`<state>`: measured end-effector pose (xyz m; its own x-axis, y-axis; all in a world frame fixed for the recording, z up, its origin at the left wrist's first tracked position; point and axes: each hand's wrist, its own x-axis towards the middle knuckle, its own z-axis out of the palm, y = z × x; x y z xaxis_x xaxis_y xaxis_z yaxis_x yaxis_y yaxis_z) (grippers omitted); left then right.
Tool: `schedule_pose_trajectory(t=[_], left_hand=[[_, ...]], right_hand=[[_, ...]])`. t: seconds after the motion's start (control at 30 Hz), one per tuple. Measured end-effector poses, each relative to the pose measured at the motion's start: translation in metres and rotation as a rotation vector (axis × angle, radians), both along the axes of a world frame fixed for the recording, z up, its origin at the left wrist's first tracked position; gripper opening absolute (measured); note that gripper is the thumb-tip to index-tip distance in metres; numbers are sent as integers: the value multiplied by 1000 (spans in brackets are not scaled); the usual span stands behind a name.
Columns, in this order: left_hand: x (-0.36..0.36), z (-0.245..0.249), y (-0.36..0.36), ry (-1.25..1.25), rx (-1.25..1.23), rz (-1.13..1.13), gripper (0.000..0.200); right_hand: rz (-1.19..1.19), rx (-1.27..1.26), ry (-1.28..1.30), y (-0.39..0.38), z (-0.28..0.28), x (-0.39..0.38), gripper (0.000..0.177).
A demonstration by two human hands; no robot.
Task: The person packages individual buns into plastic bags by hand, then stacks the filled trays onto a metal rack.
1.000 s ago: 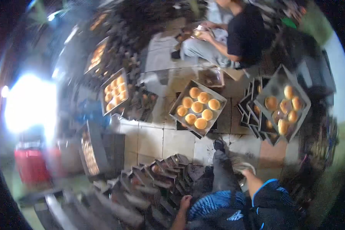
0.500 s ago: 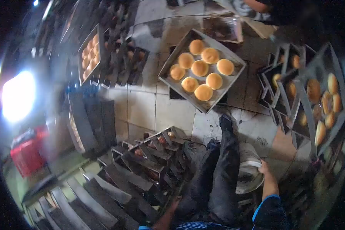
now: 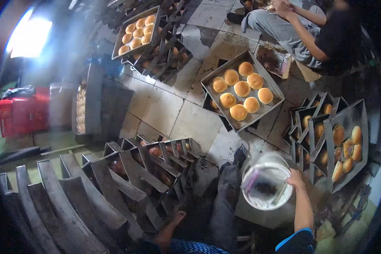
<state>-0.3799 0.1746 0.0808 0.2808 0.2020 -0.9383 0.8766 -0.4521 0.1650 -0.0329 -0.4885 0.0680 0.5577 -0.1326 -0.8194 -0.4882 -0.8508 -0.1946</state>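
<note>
Our right hand [image 3: 295, 178], arm extended, has its fingers [image 3: 290, 182] clenched on the rim of the white bucket [image 3: 264, 190], by our leg [image 3: 226, 199] at the near side of the floor [image 3: 224, 144]. Our left hand [image 3: 176, 218] lies low beside the stacked tins [image 3: 154, 165], grip indiscernible. Bare tiles [image 3: 160, 110] lie open ahead. The bucket appears nearer than before.

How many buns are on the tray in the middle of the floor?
9 buns on the tray, three rows of three: right row, middle row, left row. None seem hidden there.
</note>
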Motion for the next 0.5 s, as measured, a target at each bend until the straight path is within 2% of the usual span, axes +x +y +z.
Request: schedule_pose_trajectory(t=[0.07, 0.1, 0.17, 0.2, 0.3, 0.4, 0.43, 0.47, 0.5], left_hand=[[-5, -22, 2, -13, -1, -51, 18], [-3, -29, 0, -11, -5, -48, 18], [45, -13, -29, 27, 21, 201, 18], [90, 13, -52, 38, 40, 326, 18], [139, 17, -87, -73, -26, 399, 17], [157, 13, -106, -217, -140, 507, 15], [160, 15, -114, -377, -63, 419, 12], [159, 20, -117, -394, -38, 386, 10], [159, 22, -117, -404, 16, 300, 11]], right_hand=[[2, 122, -62, 18, 46, 39, 55], [-18, 144, -156, 15, 40, 40, 53], [-70, 195, -162, 29, 72, 59, 53], [-94, 221, -173, 35, 87, 72, 53], [-148, 381, -179, 37, 112, 92, 51], [-266, 504, -148, 59, 167, 129, 43], [-305, 533, -147, 68, 184, 142, 40], [-344, 559, -144, 78, 203, 153, 37], [-415, 583, -130, 101, 236, 171, 26]])
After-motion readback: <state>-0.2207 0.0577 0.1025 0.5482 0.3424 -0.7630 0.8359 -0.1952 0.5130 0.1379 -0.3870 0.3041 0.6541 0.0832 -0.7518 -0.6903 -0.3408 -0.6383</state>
